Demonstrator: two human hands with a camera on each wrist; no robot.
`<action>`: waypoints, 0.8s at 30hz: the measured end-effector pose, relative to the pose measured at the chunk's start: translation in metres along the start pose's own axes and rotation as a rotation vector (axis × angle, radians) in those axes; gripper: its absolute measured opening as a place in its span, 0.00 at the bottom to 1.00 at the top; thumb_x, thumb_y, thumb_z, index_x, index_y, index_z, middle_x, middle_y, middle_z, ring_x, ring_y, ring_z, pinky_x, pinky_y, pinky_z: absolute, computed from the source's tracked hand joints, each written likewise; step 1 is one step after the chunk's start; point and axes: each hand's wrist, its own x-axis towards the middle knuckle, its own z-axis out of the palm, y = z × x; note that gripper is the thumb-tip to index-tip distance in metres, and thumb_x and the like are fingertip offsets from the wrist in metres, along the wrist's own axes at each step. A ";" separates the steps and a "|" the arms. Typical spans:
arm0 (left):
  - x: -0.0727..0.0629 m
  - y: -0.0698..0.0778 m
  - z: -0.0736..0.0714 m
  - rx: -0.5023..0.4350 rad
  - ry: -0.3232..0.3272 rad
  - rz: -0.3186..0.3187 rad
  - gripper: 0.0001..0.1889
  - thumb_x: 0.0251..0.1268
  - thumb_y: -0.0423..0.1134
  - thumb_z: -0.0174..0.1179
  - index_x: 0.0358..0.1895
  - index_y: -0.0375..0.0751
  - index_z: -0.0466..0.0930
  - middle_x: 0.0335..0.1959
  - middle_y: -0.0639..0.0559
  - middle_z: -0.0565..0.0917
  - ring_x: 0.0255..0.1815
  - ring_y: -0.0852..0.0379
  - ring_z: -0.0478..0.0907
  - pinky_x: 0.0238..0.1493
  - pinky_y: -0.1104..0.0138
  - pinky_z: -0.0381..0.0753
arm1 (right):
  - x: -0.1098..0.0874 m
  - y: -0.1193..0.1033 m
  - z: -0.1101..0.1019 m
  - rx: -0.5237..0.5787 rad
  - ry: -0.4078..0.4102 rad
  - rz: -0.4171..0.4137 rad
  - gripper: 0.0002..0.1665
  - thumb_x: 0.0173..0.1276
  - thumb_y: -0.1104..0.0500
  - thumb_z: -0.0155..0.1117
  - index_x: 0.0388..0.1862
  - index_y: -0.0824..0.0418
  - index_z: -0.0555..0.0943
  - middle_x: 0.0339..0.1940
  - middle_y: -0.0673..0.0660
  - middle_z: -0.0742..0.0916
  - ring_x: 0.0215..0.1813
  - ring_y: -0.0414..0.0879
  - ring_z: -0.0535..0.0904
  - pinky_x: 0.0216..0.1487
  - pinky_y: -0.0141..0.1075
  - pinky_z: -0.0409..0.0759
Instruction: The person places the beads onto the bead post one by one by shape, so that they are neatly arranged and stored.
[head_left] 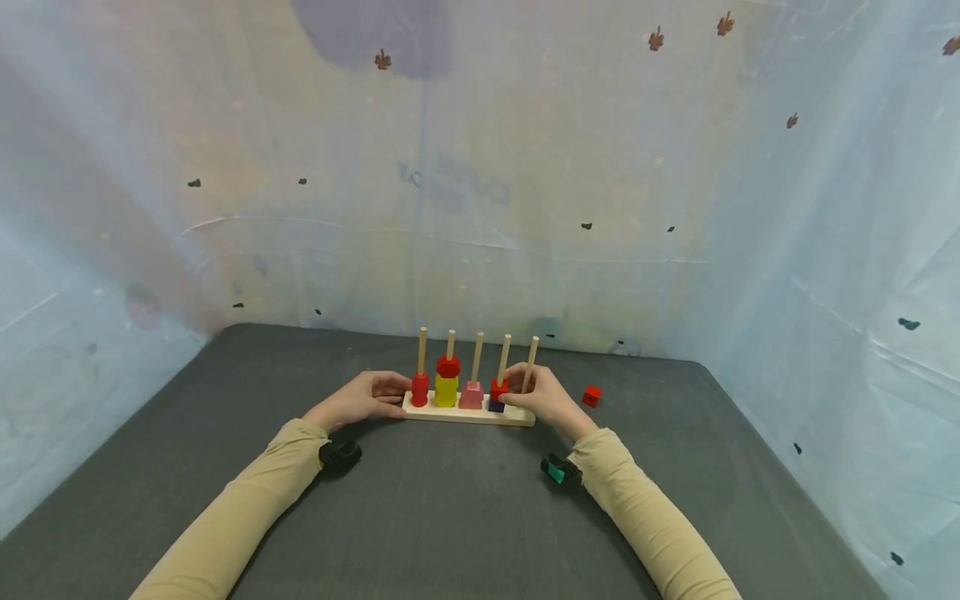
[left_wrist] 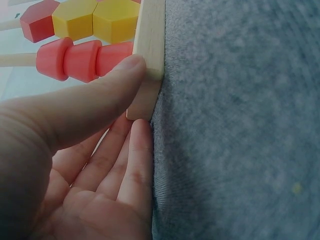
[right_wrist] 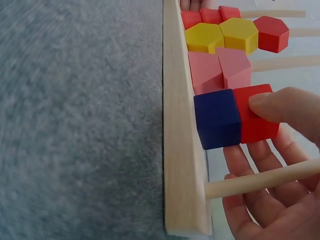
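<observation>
A wooden peg stacker (head_left: 467, 416) with several upright pegs stands on the dark table. My left hand (head_left: 367, 397) holds its left end, thumb on the edge of the base and fingers against the end. My right hand (head_left: 546, 395) pinches a red cube (right_wrist: 258, 116) that sits on a dark blue cube (right_wrist: 217, 120), on the peg beside the bare rightmost one. Red round beads (left_wrist: 80, 59) fill the leftmost peg's foot. Beside them, yellow hexagonal blocks (head_left: 446, 392) carry a red hexagonal block (head_left: 448, 367). Pink blocks (head_left: 472, 395) are on the middle peg.
A loose red cube (head_left: 592, 395) lies on the table (head_left: 450, 517) to the right of my right hand. Translucent plastic sheeting (head_left: 480, 208) rises behind the table and along both sides.
</observation>
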 end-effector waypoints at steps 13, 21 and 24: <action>0.000 0.003 0.001 0.006 0.015 -0.023 0.29 0.54 0.33 0.71 0.60 0.34 0.73 0.60 0.39 0.75 0.61 0.44 0.72 0.60 0.57 0.75 | 0.003 0.011 0.005 -0.004 -0.020 -0.022 0.19 0.61 0.63 0.71 0.50 0.64 0.77 0.45 0.59 0.84 0.48 0.52 0.80 0.50 0.44 0.82; 0.003 0.001 -0.001 0.003 0.004 -0.018 0.28 0.53 0.34 0.71 0.59 0.34 0.74 0.59 0.39 0.76 0.60 0.44 0.73 0.59 0.56 0.75 | 0.002 0.010 0.005 -0.020 -0.019 -0.013 0.19 0.62 0.64 0.70 0.50 0.64 0.77 0.46 0.58 0.83 0.47 0.51 0.81 0.49 0.43 0.82; 0.003 0.000 -0.001 0.013 -0.009 -0.005 0.29 0.54 0.35 0.71 0.60 0.32 0.73 0.59 0.37 0.75 0.60 0.43 0.73 0.59 0.56 0.75 | 0.002 0.012 0.004 -0.026 -0.021 -0.017 0.19 0.62 0.64 0.70 0.50 0.64 0.77 0.46 0.58 0.83 0.47 0.51 0.81 0.49 0.43 0.82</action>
